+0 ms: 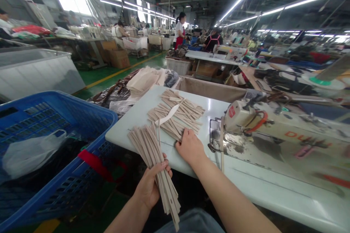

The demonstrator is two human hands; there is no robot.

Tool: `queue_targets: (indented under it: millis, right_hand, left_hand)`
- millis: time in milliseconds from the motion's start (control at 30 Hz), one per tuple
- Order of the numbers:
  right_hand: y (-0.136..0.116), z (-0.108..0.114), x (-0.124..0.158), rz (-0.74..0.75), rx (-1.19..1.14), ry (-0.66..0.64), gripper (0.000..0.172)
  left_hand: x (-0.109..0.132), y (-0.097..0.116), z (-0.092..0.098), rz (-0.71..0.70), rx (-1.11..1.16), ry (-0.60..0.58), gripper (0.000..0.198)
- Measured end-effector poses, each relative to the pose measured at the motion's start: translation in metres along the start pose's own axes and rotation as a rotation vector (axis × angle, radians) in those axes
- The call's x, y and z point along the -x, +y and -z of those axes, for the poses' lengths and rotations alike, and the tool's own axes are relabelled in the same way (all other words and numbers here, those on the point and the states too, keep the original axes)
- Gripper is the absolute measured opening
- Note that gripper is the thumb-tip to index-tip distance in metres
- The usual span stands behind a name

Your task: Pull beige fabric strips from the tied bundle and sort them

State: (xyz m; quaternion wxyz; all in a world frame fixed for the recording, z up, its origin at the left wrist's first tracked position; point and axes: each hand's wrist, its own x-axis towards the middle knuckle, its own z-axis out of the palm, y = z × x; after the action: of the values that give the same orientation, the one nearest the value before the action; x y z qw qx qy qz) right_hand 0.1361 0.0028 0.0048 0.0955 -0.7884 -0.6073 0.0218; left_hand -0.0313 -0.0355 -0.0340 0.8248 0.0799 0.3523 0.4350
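Note:
My left hand (pixel 153 184) is closed around a bundle of beige fabric strips (pixel 149 147), held tilted in front of the table's near edge. My right hand (pixel 190 146) rests at the near end of a pile of similar strips (pixel 171 118) on the white tabletop (pixel 131 122). Its fingers curl down at the strip ends, and what lies under the fingertips is hidden. A pale ribbon-like band (pixel 171 114) lies across the pile. Just right of my right hand, a narrow strip (pixel 222 145) hangs by the sewing machine (pixel 246 120).
A blue plastic basket (pixel 105 111) with a white plastic bag (pixel 32 153) stands at the left. Beyond the table lie beige fabric pieces (pixel 146 79) and a fabric-lined bin (pixel 213 88). Other people work farther back, one in a red apron (pixel 179 38).

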Motion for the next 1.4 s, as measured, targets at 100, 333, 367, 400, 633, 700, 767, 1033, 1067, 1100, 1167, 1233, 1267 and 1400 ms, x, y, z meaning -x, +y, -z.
queue_targets:
  millis: [100,333,367,400,633,700,767,1033,1067,1100,1167,1233,1267,1400]
  right_hand:
    - [0.0,-0.001,0.0,0.003,-0.001,0.0,0.043]
    - [0.006,0.0,-0.002,-0.03,-0.028,0.078,0.044]
    - [0.007,0.0,-0.003,-0.039,-0.032,0.081,0.047]
    - [0.008,0.0,-0.004,-0.048,-0.035,0.08,0.05]
    - [0.007,0.0,-0.005,-0.036,-0.022,0.077,0.043]
    - [0.006,-0.001,-0.004,-0.036,-0.019,0.078,0.042]
    - [0.006,-0.002,-0.003,-0.033,-0.015,0.084,0.04]
    - [0.006,-0.002,-0.007,-0.047,-0.045,0.071,0.047]
    - [0.006,-0.002,-0.008,-0.056,-0.055,0.067,0.056]
    - [0.007,-0.002,-0.01,-0.067,-0.065,0.06,0.065]
    - [0.008,0.0,-0.015,-0.096,-0.087,0.042,0.082]
    - [0.01,0.003,-0.021,-0.146,-0.118,-0.01,0.089]
    - [0.012,0.006,-0.024,-0.171,-0.134,-0.043,0.089]
    - [0.019,0.014,-0.034,-0.208,-0.171,-0.133,0.082]
  left_hand:
    - [-0.001,0.0,0.001,0.001,-0.005,0.014,0.028]
    - [-0.001,-0.002,0.001,0.0,0.003,0.015,0.032]
    - [-0.001,-0.002,0.001,0.0,0.007,0.021,0.032]
    - [-0.001,-0.002,0.001,-0.001,0.009,0.027,0.032]
    - [0.0,-0.002,0.0,-0.007,0.004,0.018,0.031]
    - [0.0,-0.002,0.0,-0.009,0.004,0.011,0.029]
    - [0.0,-0.003,0.001,-0.01,0.002,0.017,0.028]
    - [-0.002,-0.004,0.001,-0.009,-0.011,0.033,0.028]
    - [-0.002,-0.004,0.001,-0.008,-0.007,0.034,0.028]
    - [-0.002,-0.004,0.001,-0.007,-0.003,0.036,0.028]
    - [-0.001,-0.004,0.001,-0.007,-0.002,0.04,0.03]
    - [-0.002,-0.004,0.002,-0.007,-0.006,0.045,0.032]
    - [-0.002,-0.004,0.002,-0.006,-0.008,0.047,0.032]
    - [-0.002,-0.004,0.001,-0.008,-0.017,0.051,0.032]
